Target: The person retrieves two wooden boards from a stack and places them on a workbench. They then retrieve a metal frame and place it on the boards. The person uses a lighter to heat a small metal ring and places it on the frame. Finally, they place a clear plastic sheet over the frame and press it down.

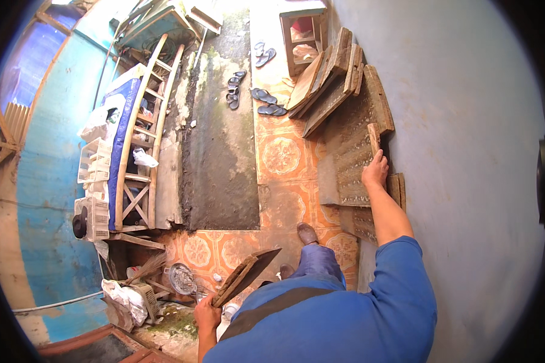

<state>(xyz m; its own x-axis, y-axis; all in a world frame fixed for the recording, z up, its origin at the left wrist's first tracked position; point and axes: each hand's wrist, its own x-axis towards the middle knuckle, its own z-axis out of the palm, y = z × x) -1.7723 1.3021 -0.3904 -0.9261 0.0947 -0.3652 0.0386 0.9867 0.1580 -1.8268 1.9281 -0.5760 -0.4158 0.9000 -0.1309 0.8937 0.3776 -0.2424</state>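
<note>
Fingers of your left hand [208, 314] are clenched on the lower end of a flat board [243, 277], which is held tilted beside your body above the tiled floor [284, 154]. Your right hand [375, 172], arm stretched out, grasps the lower end of a narrow wooden piece [374, 138]; whether it is fixed to the speckled boards [348, 154] beside it, you cannot tell. Those boards stand along the grey wall [466, 151], with stacked planks [330, 85] just beyond. Past them is a wooden cabinet [303, 39]. Dark sandals [264, 95] lie left of the planks. Farther left, a wooden ladder [153, 115] leans near white baskets [94, 160], and a round metal bowl [181, 278] sits nearer you.
</note>
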